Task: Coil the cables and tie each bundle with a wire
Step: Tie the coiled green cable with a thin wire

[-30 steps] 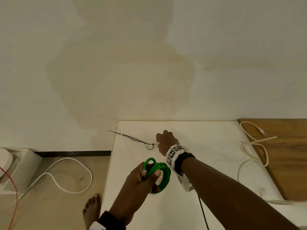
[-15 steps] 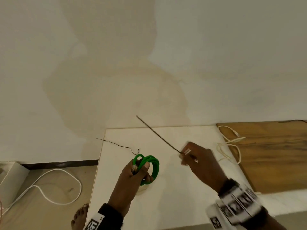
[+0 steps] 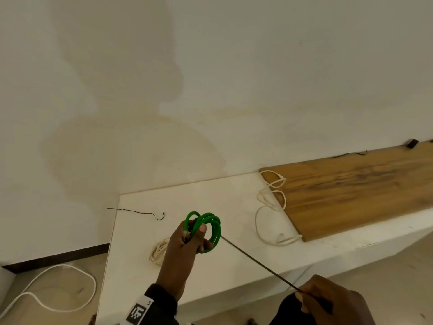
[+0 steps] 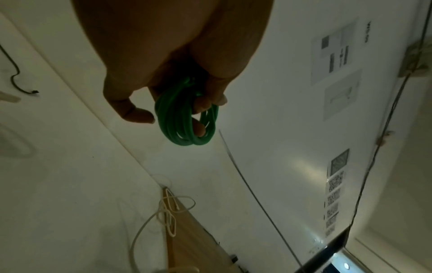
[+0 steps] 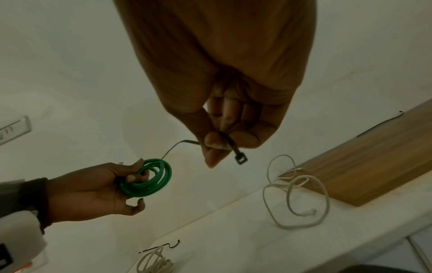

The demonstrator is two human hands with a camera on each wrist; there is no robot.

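My left hand (image 3: 201, 238) grips a small coil of green cable (image 3: 212, 227) and holds it up over the white table (image 3: 234, 200). My right hand (image 3: 301, 295), low at the right and nearer to me, pinches a thin black tie wire (image 3: 257, 261) between thumb and fingers. The wire runs straight up-left and its tip reaches the right side of the coil. In the right wrist view the tie's square head (image 5: 240, 159) sticks out past my fingers (image 5: 211, 142), and the green coil (image 5: 147, 178) sits in my left hand (image 5: 133, 186).
A second black wire (image 3: 140, 212) lies near the table's far left corner. A coiled white bundle (image 3: 159, 250) lies behind my left hand. A loose white cable (image 3: 269, 207) sprawls by a wooden board (image 3: 351, 188), which carries another black wire (image 3: 349, 154). A white cable (image 3: 58, 289) lies on the floor.
My right hand picked one black wire off the far table, lifted it and drew back toward me; its tip now meets the green coil. The left hand kept hold of the coil.
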